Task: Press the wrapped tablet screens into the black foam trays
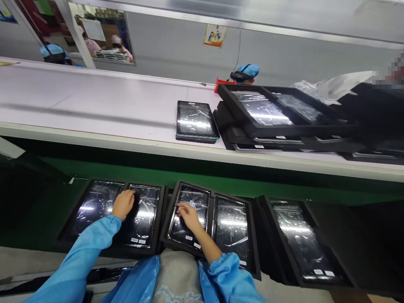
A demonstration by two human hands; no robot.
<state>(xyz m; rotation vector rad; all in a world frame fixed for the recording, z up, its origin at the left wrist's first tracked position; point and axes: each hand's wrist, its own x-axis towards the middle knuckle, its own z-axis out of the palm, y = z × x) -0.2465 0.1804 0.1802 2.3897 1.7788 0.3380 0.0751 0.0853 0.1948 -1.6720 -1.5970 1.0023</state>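
My left hand (123, 203) rests on a glossy wrapped black panel (142, 214) in the left black tray (66, 229), fingers curled down over the divider between the tray's two panels. My right hand (188, 214) lies on the left panel (189, 212) of the middle tray (257, 252), fingers together, pressing or pinching the plastic film. Beside it lies a second wrapped panel (231, 227). Both sleeves are light blue.
A third tray (344, 277) with one panel sits at the right. On the white conveyor (94, 105) lies a single panel (195, 121) beside stacked black trays (284, 122). Other workers in blue caps (249, 70) sit beyond the belt.
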